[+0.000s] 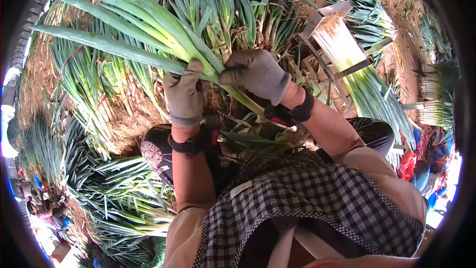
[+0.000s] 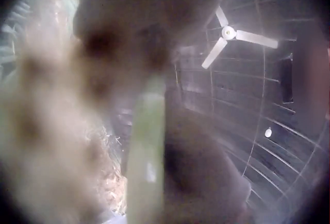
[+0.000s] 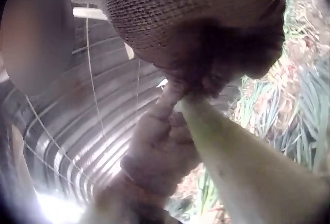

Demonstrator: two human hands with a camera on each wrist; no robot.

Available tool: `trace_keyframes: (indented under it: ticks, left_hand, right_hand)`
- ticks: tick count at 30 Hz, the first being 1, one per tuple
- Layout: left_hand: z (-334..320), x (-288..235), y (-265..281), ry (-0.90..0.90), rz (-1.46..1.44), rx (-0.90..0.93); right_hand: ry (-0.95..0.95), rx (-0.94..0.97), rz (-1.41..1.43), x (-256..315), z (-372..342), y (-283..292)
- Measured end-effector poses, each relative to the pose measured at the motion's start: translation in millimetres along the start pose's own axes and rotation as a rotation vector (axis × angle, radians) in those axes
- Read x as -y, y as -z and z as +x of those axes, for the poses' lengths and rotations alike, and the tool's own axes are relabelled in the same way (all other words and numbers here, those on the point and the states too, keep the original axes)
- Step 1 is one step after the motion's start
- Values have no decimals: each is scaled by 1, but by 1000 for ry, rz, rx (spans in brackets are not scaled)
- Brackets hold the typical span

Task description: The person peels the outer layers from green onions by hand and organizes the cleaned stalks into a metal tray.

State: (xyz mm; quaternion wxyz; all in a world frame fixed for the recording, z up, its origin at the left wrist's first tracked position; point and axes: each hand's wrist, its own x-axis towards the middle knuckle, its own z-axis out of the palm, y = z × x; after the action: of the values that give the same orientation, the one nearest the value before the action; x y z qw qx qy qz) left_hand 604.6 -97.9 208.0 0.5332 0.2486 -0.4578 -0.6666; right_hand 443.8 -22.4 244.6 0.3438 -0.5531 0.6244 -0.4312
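A long green onion slants across the head view, its broad leaves fanning to the upper left and its pale stem pointing down to the right. My gloved left hand grips it where the leaves meet the stem, thumb lying over the front. Close beside, my gloved right hand pinches the same onion with thumb and fingers. In the left wrist view the stem runs down from blurred glove fabric. Its thick pale stem passes below my right hand in the right wrist view, with the left hand behind.
A metal and wood stand at the right holds a bundle of trimmed onions, roots upward. Untrimmed onions with roots lie in heaps ahead and left. More onions lie beside my left knee. Loose leaves lie between my knees.
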Motion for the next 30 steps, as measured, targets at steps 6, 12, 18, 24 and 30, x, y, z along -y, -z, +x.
trace_keyframes:
  ticks: [6, 12, 18, 24, 30]
  left_hand:
    - [-6, -1, 7, 142, 68, -76]
    - [-7, -4, 4, 126, 82, -7]
    - [-14, -8, -3, 100, -60, 109]
    - [-12, -21, 7, 8, -68, 144]
    - [-10, -9, 1, -12, 34, 64]
  right_hand:
    - [-47, -41, 243, -16, 2, -23]
    - [-193, 120, 461, -19, 2, -13]
    - [73, 155, 237, -36, -24, -6]
    - [-385, 369, -550, -93, -40, 6]
    - [425, -90, -157, -9, -27, 1]
